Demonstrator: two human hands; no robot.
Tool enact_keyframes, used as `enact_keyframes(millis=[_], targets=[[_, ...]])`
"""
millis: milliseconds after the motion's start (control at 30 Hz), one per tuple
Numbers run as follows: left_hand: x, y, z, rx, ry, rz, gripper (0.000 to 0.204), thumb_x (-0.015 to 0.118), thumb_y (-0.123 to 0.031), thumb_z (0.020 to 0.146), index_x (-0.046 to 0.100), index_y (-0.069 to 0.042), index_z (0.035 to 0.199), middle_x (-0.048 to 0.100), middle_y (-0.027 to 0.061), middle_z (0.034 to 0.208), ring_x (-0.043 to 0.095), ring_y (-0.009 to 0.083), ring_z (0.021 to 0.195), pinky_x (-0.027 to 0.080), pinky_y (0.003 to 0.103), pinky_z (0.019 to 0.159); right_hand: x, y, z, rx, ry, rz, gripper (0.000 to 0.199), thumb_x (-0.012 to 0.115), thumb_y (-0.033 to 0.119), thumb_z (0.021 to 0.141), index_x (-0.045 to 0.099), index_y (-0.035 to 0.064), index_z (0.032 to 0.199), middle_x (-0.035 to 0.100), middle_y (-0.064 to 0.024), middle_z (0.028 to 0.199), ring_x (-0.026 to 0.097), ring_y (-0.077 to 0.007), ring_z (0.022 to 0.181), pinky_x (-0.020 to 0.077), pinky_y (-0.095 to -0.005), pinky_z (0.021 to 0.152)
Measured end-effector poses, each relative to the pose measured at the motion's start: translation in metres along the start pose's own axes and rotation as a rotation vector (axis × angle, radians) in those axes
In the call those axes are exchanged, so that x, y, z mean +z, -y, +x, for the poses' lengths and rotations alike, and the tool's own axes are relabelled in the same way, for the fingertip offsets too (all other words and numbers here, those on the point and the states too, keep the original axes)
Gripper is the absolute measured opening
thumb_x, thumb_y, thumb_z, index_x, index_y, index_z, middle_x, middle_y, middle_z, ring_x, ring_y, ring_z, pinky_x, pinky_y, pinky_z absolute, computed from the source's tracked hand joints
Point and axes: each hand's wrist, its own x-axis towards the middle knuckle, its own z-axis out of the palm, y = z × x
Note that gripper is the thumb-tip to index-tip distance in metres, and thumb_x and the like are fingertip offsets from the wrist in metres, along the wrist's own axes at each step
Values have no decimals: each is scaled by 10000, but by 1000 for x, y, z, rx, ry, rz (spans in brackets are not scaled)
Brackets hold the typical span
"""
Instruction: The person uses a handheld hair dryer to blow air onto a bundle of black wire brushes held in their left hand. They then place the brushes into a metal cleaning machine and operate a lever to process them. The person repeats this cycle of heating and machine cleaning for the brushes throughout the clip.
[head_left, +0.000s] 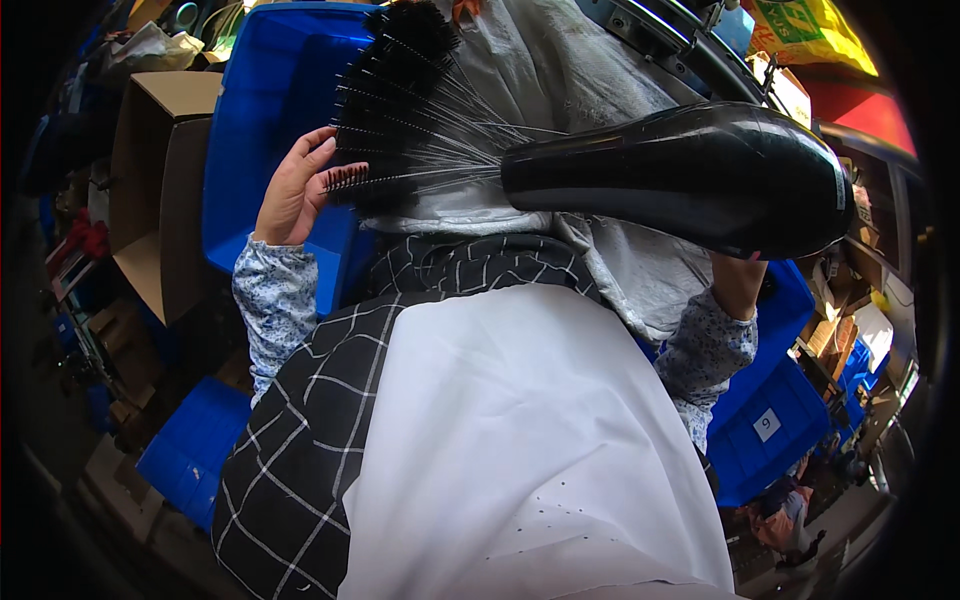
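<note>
My left hand (295, 190) is raised at upper left, fingertips touching the bristle ends of a black fan-shaped brush head (400, 110) with thin metal spokes. The spokes run into the narrow end of a large glossy black hair dryer (690, 175) that spans the upper right. My right hand (738, 278) is mostly hidden beneath the dryer's body, gripping it from below. Both sleeves are blue-and-white patterned. A white cloth (520, 440) lies over a black checked garment (300, 450) on my lap.
A blue plastic bin (262, 110) stands behind my left hand. An open cardboard box (150, 190) is at left. More blue crates (770, 420) sit at lower right. Grey fabric (570, 70) hangs behind the brush. A yellow bag (810, 30) is at top right.
</note>
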Motion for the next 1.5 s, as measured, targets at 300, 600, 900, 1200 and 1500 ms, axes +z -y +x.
enact_keyframes(millis=[300, 600, 900, 1200, 1500], targets=[[-33, 28, 1, -224, -257, 510, 491, 475, -443, 822, 403, -120, 1184, 437, 83, 1179, 403, 241, 1098, 304, 459, 909, 5, 13, 3, 81, -156, 220, 480, 613, 20, 739, 377, -19, 1155, 496, -91, 1091, 511, -176, 966, 408, -283, 853], [-16, 25, -14, -153, 53, -224, 351, 482, -361, 839, 504, -91, 1061, 539, 106, 1031, 527, 233, 957, 421, 426, 817, 7, 27, 21, 181, -208, 350, 461, 658, -6, 685, 441, -24, 1091, 528, -79, 1028, 538, -170, 900, 438, -279, 789], [26, -11, -25, 58, -56, 281, 312, 524, -274, 834, 511, -15, 1008, 589, 113, 863, 594, 145, 691, 492, 244, 608, 7, 13, 8, -232, -69, -1033, 487, 646, 64, 722, 418, 25, 1151, 485, -97, 1118, 512, -185, 989, 385, -307, 887], [-42, -36, -10, -78, 23, 765, 361, 514, -414, 816, 582, -63, 863, 577, 8, 685, 458, 47, 544, 349, 170, 500, 19, 29, 31, 83, -242, 171, 428, 651, 47, 707, 451, -21, 1080, 550, -83, 998, 551, -153, 877, 450, -264, 760], [-11, -11, 48, 47, -178, 309, 510, 501, -420, 816, 385, -96, 1193, 478, 75, 1118, 467, 168, 1016, 388, 309, 849, 25, 42, 67, -21, -297, -457, 422, 701, 78, 648, 499, -7, 1008, 573, -76, 928, 565, -154, 839, 452, -251, 744]])
